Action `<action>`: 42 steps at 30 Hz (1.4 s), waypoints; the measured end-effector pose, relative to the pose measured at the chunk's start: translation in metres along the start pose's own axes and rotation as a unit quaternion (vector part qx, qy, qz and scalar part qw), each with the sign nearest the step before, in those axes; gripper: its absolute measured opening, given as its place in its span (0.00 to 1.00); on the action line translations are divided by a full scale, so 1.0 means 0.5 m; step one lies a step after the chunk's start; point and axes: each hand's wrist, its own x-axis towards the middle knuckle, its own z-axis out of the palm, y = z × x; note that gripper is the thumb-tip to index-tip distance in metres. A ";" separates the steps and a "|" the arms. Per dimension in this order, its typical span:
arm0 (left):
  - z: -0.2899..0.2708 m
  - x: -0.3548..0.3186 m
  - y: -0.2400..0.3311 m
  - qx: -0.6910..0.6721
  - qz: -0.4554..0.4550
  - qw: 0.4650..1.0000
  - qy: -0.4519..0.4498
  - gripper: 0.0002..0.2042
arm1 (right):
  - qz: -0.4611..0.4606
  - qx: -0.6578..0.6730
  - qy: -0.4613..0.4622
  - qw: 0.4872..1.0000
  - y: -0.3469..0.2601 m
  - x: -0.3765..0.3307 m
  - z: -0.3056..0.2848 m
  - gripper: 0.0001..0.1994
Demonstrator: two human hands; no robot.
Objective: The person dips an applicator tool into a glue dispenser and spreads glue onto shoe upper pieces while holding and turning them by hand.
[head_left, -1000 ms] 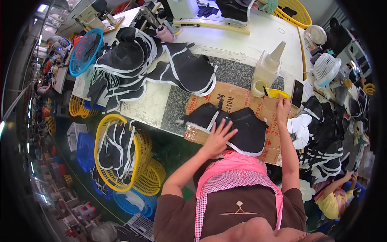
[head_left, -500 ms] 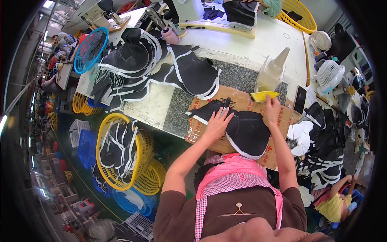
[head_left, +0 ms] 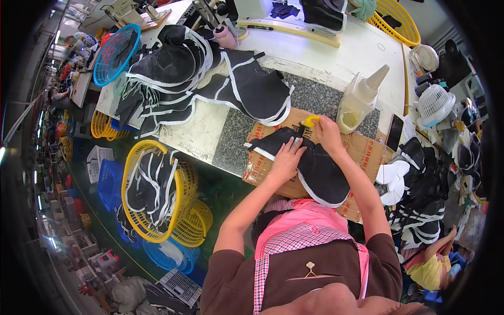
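A black fabric piece with white edging [head_left: 324, 178] lies over a flat sheet of brown cardboard [head_left: 365, 157] in front of me. My left hand [head_left: 287, 160] rests flat on the piece's left part, fingers stretched out. Pinched in my right hand [head_left: 329, 137] is a small yellow brush [head_left: 311, 121]; its tip is down at a narrow black tab at the piece's far edge. My right fingers partly hide the brush. Just beyond the right hand stands a translucent bottle with a cone-shaped spout [head_left: 357, 102], yellowish liquid inside.
More white-edged black pieces [head_left: 257, 94] are heaped at the back left. A yellow basket [head_left: 126, 199] of similar pieces stands left of the table. White cutouts [head_left: 392, 181], a phone [head_left: 394, 132] and a fan [head_left: 434, 105] are on the right. Another person [head_left: 428, 270] sits at lower right.
My right hand has moved left with the yellow brush, from beside the bottle to the tab at the piece's far edge. My left hand stays on the piece.
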 end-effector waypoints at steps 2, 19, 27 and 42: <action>-0.017 -0.019 0.007 0.005 0.003 1.000 0.012 0.39 | 0.060 -0.005 0.026 0.998 0.005 -0.005 -0.029 0.10; 0.093 -0.015 -0.044 -0.780 -0.474 0.378 0.155 0.24 | 0.315 0.191 0.312 0.876 0.087 -0.100 -0.143 0.10; 0.139 -0.013 -0.056 -0.818 -0.423 0.335 0.198 0.23 | 0.230 0.308 0.049 0.922 -0.066 -0.164 0.057 0.07; 0.124 -0.069 -0.080 -0.884 -0.297 0.324 0.161 0.14 | -0.018 -0.023 0.054 0.998 -0.113 -0.160 0.043 0.13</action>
